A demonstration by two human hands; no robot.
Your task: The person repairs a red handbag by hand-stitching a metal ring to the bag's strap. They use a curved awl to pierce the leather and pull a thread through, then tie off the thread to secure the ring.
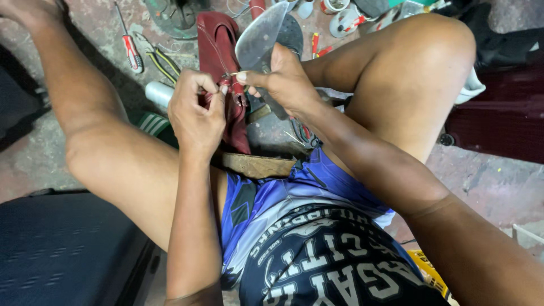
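Fingers of the left hand (pixel 195 110) pinch the edge of a dark red leather piece (pixel 224 68) that hangs between the knees, while the right hand (pixel 280 79), just beside it, is closed around a shoe sole (pixel 262 35) and grips a thin needle-like tool against the leather. Below lies a worn concrete floor (pixel 493 187) strewn with a red-handled screwdriver (pixel 131 52), pliers (pixel 158 59) and a white spool (pixel 158 93), with a wooden block (pixel 258 166) under the leather.

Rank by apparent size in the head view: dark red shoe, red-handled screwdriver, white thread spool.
1. dark red shoe, largest
2. red-handled screwdriver
3. white thread spool, partly hidden, so its place below the screwdriver is unsure
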